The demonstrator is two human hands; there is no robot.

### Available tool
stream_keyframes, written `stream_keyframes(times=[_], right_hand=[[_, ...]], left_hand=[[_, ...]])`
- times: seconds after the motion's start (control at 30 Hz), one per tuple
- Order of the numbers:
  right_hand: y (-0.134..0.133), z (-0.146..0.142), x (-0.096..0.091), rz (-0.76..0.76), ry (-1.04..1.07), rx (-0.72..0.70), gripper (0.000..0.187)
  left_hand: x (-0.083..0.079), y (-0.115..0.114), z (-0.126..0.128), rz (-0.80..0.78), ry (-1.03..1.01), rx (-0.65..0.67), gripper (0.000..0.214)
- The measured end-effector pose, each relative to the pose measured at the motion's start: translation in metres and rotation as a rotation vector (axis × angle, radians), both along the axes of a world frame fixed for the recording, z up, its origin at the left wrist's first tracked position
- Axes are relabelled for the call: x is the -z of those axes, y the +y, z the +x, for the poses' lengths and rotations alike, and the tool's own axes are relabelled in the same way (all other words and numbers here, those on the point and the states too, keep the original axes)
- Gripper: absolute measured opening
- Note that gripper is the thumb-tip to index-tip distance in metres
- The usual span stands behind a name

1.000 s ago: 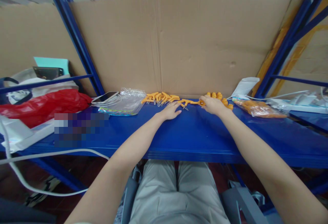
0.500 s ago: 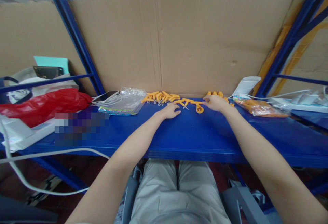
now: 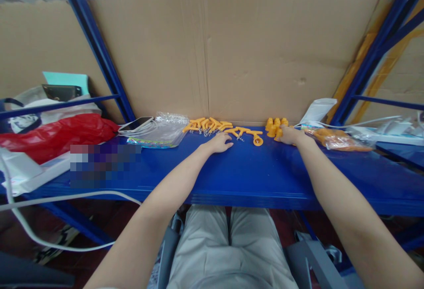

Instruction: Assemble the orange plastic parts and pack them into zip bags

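Note:
My left hand point(image 3: 220, 143) rests on the blue tabletop with its fingers apart and nothing in them. Just behind it lies a pile of orange corkscrews point(image 3: 208, 124) with bare metal spirals. More orange corkscrew handles point(image 3: 240, 131) lie to its right. One orange corkscrew point(image 3: 255, 133) has an orange bell-shaped piece point(image 3: 258, 141) at its lower end. Farther right, my right hand point(image 3: 290, 136) has its fingers closed against an orange bell-shaped piece point(image 3: 278, 135) at the front of a group. Several similar orange pieces point(image 3: 272, 124) stand beside it; the hand hides some.
A clear plastic bag point(image 3: 164, 136) and a phone with a cable point(image 3: 141, 123) lie left. At right is a clear bag of orange parts point(image 3: 339, 139) near a white power strip point(image 3: 394, 136). A cardboard panel point(image 3: 212, 59) and blue posts point(image 3: 96, 46) rise around the blue table point(image 3: 232, 178).
My right hand has moved right, away from the single corkscrew with the bell-shaped piece, to the group of orange bell-shaped pieces. My left hand has stayed in place.

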State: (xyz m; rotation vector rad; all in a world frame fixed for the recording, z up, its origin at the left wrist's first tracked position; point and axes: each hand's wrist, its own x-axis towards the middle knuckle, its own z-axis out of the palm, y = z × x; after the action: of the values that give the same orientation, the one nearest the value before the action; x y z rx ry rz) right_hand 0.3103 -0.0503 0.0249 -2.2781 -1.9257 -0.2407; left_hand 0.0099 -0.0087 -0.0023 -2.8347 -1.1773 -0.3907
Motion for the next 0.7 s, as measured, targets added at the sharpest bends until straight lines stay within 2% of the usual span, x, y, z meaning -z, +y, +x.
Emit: stream_keyframes(times=[0.1, 0.37, 0.57, 0.7], right_hand=[[0.0, -0.003, 0.0, -0.055, 0.001, 0.027, 0.058], [-0.008, -0.023, -0.009, -0.022, -0.011, -0.03, 0.039], [-0.007, -0.028, -0.006, -0.044, 0.039, -0.082, 0.042], [-0.004, -0.026, -0.002, -0.02, 0.085, -0.137, 0.045]], left_hand=[[0.0, -0.001, 0.0, 0.0, -0.02, 0.005, 0.026], [-0.001, -0.002, 0.0, 0.004, 0.013, 0.002, 0.028], [0.004, 0.008, 0.0, 0.017, -0.024, 0.001, 0.037], [-0.001, 0.017, 0.007, 0.063, 0.014, 0.044, 0.042]])
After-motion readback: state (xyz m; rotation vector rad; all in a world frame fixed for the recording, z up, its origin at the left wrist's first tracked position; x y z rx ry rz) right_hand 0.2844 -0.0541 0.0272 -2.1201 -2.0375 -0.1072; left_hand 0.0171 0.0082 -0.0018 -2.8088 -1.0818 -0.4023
